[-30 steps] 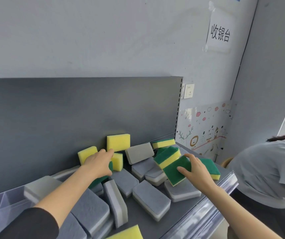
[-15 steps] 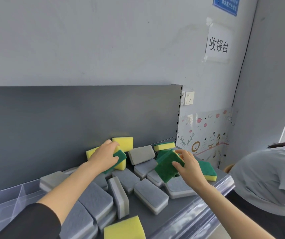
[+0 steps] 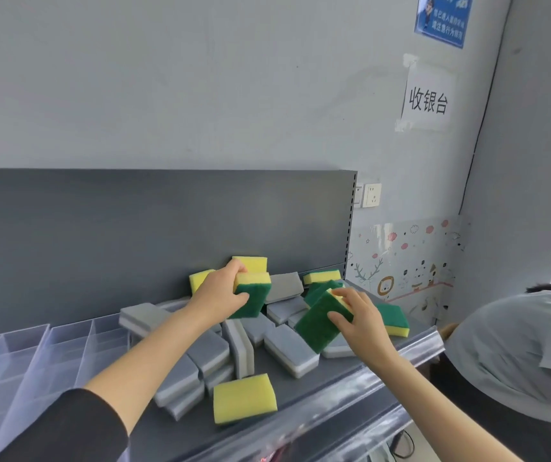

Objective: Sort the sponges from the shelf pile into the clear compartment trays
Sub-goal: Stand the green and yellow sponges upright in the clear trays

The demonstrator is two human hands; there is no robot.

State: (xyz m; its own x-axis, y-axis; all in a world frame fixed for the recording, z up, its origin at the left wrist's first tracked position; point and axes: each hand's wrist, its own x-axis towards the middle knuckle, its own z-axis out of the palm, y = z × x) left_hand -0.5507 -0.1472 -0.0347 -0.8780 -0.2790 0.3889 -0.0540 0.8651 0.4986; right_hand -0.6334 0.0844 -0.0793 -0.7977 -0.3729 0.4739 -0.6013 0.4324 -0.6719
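Observation:
A pile of sponges lies on the grey shelf [image 3: 301,405]: several grey ones [image 3: 291,355] and several yellow-and-green ones. My left hand [image 3: 217,295] grips a yellow-green sponge [image 3: 250,296], lifted above the pile with its green face toward me. My right hand [image 3: 357,316] holds another yellow-green sponge [image 3: 317,325], tilted, green side up. A yellow sponge [image 3: 244,398] lies near the shelf's front edge. Clear compartment trays [image 3: 34,348] stand at the left of the shelf.
The dark grey back panel [image 3: 134,228] rises behind the pile. A clear plastic strip [image 3: 351,395] runs along the shelf front. Another person in a grey shirt [image 3: 517,355] bends over at the right. A wall socket [image 3: 372,195] sits beside the panel.
Both hands have closed on yellow-green sponges and raised them off the pile. The view has tilted, showing more of the trays at left and the front yellow sponge.

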